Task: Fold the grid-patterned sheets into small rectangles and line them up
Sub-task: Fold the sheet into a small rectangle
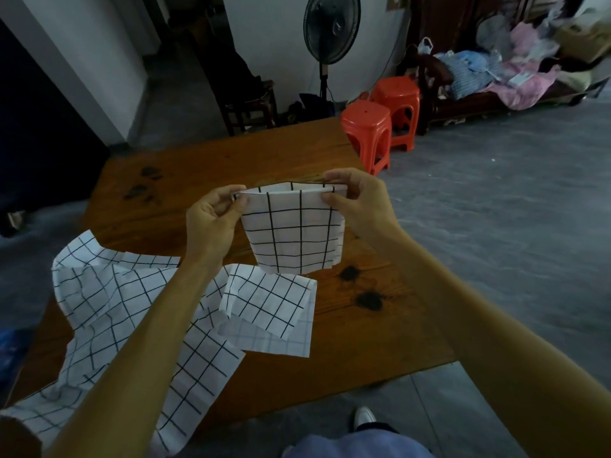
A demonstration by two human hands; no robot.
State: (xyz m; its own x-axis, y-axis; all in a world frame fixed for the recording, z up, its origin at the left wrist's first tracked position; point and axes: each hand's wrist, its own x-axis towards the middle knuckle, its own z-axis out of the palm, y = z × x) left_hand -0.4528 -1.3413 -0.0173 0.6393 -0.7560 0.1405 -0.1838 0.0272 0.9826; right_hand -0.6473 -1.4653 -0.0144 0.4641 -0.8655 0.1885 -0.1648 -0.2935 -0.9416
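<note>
**Folded sheet held in the air, layers at risk of slipping**

Above the wooden table [205, 166] and the loose sheets [139, 312], a folded grid sheet [292, 233] hangs. Left hand [211, 219] and right hand [355, 196] pinch its top corners; a loosened pinch could misalign the layers.

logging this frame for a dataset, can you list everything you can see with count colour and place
held sheet: one, white with black grid, folded, in the air above the table
loose sheets: several, exact count unclear, white with black grid, on the near left of the table
table: one, brown wood with dark spots, centre
stools: two, orange-red, beyond the table's far right corner
fan: one, black, standing by the back wall
bench: one, dark wood, far right, piled with cloth
shoe: one, white, floor near bottom
left hand: pinches the sheet's upper left corner
right hand: pinches the upper right corner
</note>
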